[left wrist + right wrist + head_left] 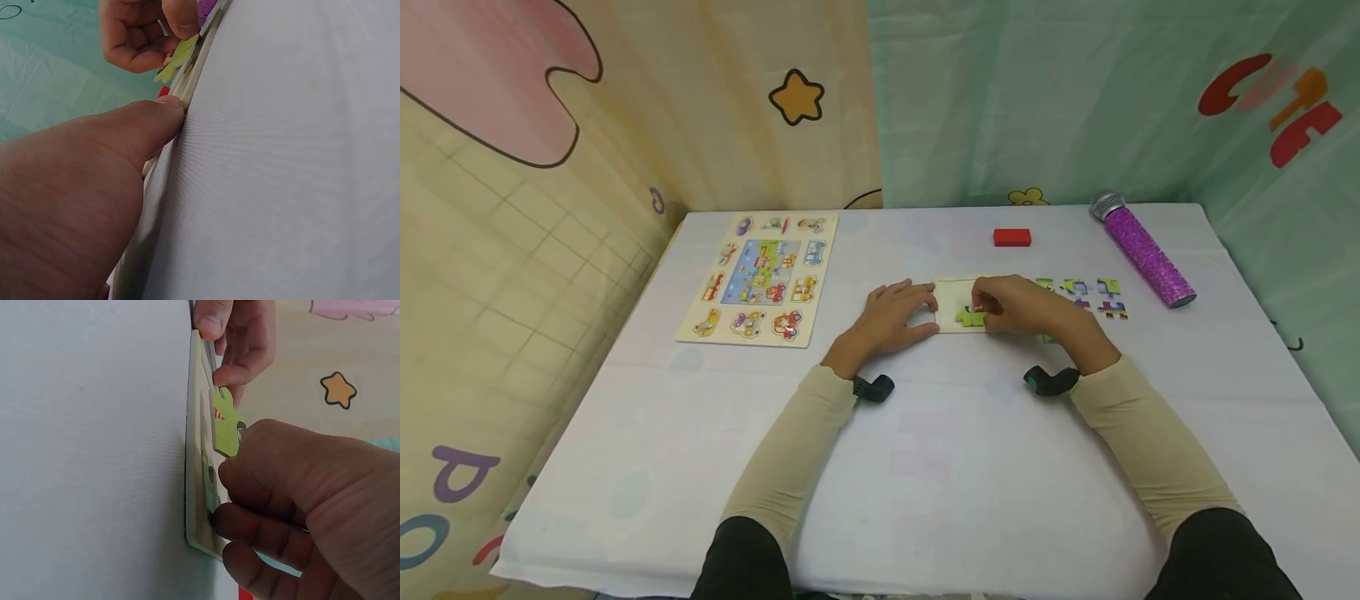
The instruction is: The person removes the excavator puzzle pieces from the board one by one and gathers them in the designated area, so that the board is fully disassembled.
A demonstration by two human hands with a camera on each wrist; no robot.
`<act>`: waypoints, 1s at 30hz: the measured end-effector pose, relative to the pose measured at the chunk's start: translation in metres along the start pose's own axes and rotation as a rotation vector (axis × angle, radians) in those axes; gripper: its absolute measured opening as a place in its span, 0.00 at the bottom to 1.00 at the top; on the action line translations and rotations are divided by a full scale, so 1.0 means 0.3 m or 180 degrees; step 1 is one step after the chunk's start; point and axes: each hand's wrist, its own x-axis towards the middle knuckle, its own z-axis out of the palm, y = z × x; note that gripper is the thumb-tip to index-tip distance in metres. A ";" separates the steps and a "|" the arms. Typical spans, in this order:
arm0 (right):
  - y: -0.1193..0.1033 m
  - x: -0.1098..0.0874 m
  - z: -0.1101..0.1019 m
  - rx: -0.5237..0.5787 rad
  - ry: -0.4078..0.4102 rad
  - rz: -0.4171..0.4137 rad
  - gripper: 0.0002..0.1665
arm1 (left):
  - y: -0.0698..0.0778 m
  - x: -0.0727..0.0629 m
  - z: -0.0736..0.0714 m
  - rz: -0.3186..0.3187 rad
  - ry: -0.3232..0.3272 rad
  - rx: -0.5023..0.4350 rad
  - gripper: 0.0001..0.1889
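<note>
My right hand [1018,304] pinches a light green jigsaw piece [225,428] between thumb and fingers. The piece is tilted just above a shallow wooden puzzle board [951,296]. A second greenish piece [210,484] lies in the board below it, partly hidden by my fingers. At the board's left end, my left hand [891,321] rests with its fingers spread; the thumb [165,112] touches the board's edge. To the right of the board lie several loose jigsaw pieces [1108,287], some of them hidden behind my right hand.
A larger picture puzzle board [696,325] with vehicles and toys lies at the left of the white table [925,500]. Behind my right hand is a red block [1012,237]. A glittery purple microphone [1150,254] lies at the back right.
</note>
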 end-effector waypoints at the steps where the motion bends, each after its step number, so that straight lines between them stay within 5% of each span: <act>1: 0.002 0.000 -0.003 0.0014 -0.0003 -0.0013 0.14 | -0.001 0.000 0.000 -0.0003 0.0004 0.0001 0.18; 12: 0.020 -0.005 -0.013 0.0229 0.0278 -0.0153 0.13 | 0.002 0.002 -0.004 -0.0002 -0.0020 0.0005 0.18; 30: 0.011 -0.013 -0.029 0.0155 0.0256 -0.0082 0.13 | 0.006 0.001 -0.006 -0.0023 -0.0046 -0.0006 0.19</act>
